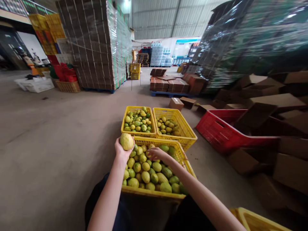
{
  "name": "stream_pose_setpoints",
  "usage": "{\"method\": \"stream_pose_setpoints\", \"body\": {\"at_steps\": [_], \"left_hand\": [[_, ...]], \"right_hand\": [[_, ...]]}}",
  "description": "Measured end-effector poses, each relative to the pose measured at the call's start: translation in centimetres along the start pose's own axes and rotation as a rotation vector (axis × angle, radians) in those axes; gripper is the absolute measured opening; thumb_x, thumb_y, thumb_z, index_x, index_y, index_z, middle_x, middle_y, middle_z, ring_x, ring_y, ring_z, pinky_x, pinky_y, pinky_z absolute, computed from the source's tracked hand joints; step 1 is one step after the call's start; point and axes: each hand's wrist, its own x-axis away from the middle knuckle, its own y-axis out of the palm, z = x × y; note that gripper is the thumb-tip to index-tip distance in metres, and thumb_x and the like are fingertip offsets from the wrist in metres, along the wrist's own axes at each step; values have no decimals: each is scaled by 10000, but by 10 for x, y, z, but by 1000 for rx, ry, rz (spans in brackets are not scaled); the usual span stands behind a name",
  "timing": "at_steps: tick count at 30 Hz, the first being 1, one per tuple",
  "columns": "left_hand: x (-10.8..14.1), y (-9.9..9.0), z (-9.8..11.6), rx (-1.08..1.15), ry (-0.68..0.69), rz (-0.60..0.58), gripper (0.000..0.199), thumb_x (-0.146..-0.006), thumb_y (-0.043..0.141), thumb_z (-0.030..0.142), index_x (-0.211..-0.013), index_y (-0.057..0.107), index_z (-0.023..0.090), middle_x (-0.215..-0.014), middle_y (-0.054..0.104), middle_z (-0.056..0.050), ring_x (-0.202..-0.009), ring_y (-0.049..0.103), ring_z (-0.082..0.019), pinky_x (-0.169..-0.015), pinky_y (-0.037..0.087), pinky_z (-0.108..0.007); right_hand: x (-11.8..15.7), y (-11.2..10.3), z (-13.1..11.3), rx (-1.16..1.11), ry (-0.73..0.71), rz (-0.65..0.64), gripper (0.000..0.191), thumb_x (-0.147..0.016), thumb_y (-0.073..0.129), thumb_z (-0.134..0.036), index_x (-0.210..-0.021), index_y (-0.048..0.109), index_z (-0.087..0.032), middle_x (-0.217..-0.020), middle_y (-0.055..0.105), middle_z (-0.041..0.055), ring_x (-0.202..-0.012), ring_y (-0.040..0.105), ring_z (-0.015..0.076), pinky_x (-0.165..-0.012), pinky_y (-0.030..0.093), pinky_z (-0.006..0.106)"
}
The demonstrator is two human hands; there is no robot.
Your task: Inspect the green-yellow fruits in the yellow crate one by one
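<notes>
My left hand is wrapped round a large pale yellow-green lemon, held above the left rim of the nearest yellow crate. That crate is full of yellow and green lemons. My right hand reaches over the far part of the same crate, its fingers bent and a little apart, close to the top lemons. Nothing shows in its grasp; whether the fingertips touch a lemon is hard to see.
Beyond stand a left yellow crate and a right yellow crate, both holding lemons. A red crate and loose cardboard boxes lie right. Another yellow crate is at bottom right. Wrapped pallet stacks rise behind.
</notes>
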Motion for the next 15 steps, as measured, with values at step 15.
{"method": "stream_pose_setpoints", "body": {"at_steps": [15], "left_hand": [[-14,-64,-106,-550,-322,211,259,-878,506,353,-1077,606,220,-838,692,-81,-777,729,-285,-586,600,-388]], "right_hand": [[75,-20,-24,-282,-278,191,79,-767,600,-153,-724,648,-199,-703,701,-24,-564,614,90,-529,481,167]]}}
